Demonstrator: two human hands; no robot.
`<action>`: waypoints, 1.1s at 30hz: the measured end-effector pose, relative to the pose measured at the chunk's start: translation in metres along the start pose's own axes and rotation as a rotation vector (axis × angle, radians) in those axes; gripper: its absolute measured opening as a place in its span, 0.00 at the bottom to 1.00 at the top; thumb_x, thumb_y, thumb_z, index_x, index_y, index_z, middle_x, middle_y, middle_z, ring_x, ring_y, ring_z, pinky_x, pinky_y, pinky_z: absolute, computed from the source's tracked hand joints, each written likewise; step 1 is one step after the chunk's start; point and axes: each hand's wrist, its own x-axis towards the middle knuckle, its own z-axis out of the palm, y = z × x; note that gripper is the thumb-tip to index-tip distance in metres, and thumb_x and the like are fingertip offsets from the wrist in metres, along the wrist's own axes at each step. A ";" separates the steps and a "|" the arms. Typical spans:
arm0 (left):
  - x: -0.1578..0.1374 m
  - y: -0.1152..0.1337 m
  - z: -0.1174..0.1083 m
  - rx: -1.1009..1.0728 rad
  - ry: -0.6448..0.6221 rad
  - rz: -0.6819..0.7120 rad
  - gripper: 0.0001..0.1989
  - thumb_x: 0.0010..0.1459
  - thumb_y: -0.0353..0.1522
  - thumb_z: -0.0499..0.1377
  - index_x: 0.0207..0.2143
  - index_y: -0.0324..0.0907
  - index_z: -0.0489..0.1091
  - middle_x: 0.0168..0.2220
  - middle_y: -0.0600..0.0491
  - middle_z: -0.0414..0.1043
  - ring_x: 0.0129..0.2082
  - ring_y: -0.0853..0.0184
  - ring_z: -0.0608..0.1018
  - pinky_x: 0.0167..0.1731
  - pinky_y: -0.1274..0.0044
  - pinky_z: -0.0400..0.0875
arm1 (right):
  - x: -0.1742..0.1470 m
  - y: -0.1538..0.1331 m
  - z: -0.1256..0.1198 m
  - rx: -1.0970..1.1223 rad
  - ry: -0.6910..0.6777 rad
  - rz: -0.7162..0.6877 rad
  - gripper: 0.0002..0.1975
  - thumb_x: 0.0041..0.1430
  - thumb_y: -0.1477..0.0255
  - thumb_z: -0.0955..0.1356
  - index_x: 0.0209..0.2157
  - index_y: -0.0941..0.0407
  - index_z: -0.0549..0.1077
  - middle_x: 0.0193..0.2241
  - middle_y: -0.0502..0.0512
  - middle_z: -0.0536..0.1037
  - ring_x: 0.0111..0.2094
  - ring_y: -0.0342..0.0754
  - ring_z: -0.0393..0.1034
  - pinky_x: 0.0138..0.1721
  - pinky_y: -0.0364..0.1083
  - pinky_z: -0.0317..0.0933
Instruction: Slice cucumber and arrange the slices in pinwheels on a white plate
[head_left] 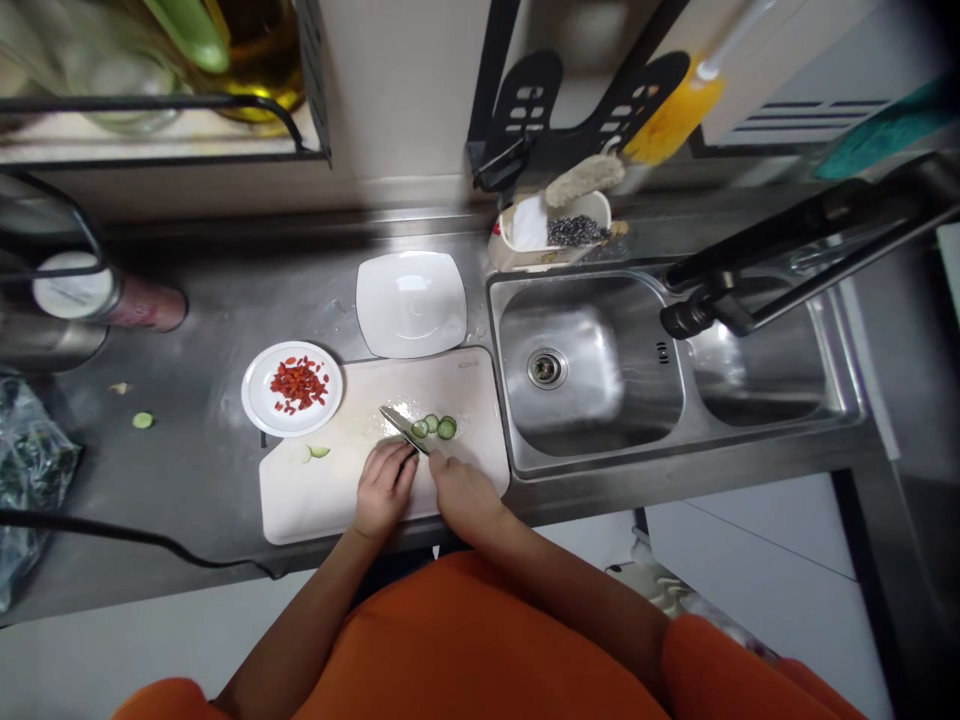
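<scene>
My right hand [466,492] is closed round the handle of a kitchen knife [400,424], whose blade slants up and left over the white cutting board [322,500]. Beside the blade, my left hand [384,485] rests on the board with its fingers curled together; whatever lies under them is hidden. Several round cucumber slices [433,427] lie just right of the blade. Farther left on the board is a pale green cucumber offcut [319,452]. A small white plate [250,398] of chopped red pieces [300,384] overlaps the board's upper left corner.
Behind the board stands a white square plate [411,303]. To the right is a double steel sink [592,400] under a black faucet [720,300]. A pink-sided canister [150,300], a green slice [142,420] and a plastic bag [34,450] are on the left counter.
</scene>
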 end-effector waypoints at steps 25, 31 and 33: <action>0.065 0.018 -0.004 0.060 -0.294 -0.050 0.08 0.53 0.41 0.61 0.31 0.47 0.73 0.28 0.52 0.74 0.35 0.62 0.70 0.36 0.69 0.62 | -0.020 0.045 -0.014 -0.216 0.187 0.065 0.14 0.65 0.76 0.55 0.50 0.57 0.63 0.44 0.62 0.66 0.38 0.48 0.67 0.38 0.45 0.60; 0.089 0.013 0.009 0.048 -0.356 -0.141 0.11 0.50 0.42 0.63 0.24 0.45 0.71 0.25 0.54 0.72 0.32 0.64 0.69 0.33 0.72 0.60 | -0.026 0.047 -0.021 -0.201 0.180 0.011 0.15 0.65 0.77 0.55 0.50 0.56 0.65 0.42 0.61 0.67 0.38 0.49 0.67 0.38 0.46 0.59; 0.095 0.010 0.012 0.079 -0.364 -0.145 0.10 0.50 0.40 0.63 0.23 0.45 0.70 0.25 0.54 0.72 0.32 0.63 0.69 0.32 0.72 0.59 | -0.029 0.047 -0.021 -0.196 0.168 -0.002 0.15 0.64 0.77 0.55 0.49 0.56 0.65 0.42 0.61 0.67 0.38 0.49 0.66 0.38 0.46 0.59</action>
